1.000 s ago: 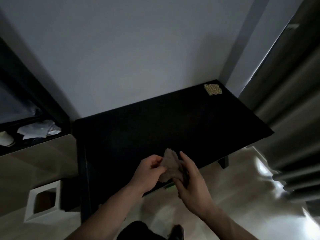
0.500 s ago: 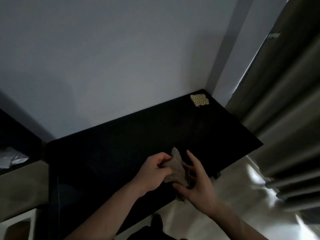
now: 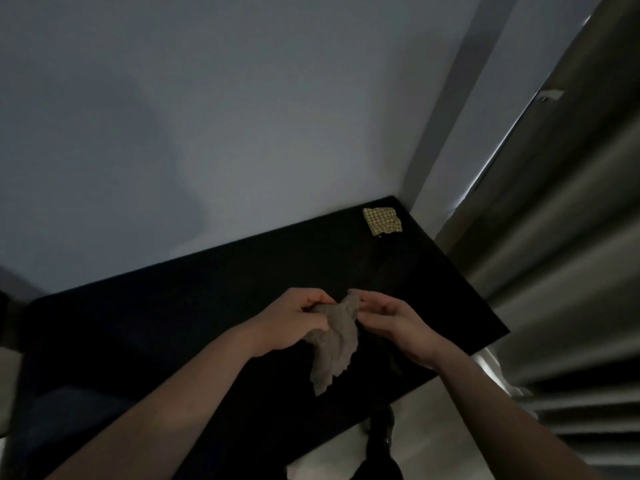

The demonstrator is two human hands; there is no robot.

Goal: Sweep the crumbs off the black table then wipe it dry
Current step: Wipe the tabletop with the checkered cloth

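Observation:
A grey-brown crumpled cloth (image 3: 336, 344) hangs between my two hands above the black table (image 3: 173, 323). My left hand (image 3: 294, 318) grips its upper left part with curled fingers. My right hand (image 3: 394, 323) pinches the cloth's top corner between thumb and fingertips. The cloth's lower end dangles toward the table's near edge. A yellow checked cloth (image 3: 382, 220) lies flat on the table's far right corner. The room is dim and no crumbs can be made out on the dark tabletop.
A pale wall (image 3: 242, 133) runs along the table's far edge. Grey curtains (image 3: 571, 271) hang close to the table's right side. Light floor (image 3: 426, 441) and my dark foot (image 3: 381, 434) show below the near edge.
The view has swung right and tilted up; the shelf and white bin at left dropped out of sight. My hands rose over the tabletop and pulled the cloth apart, so it hangs longer.

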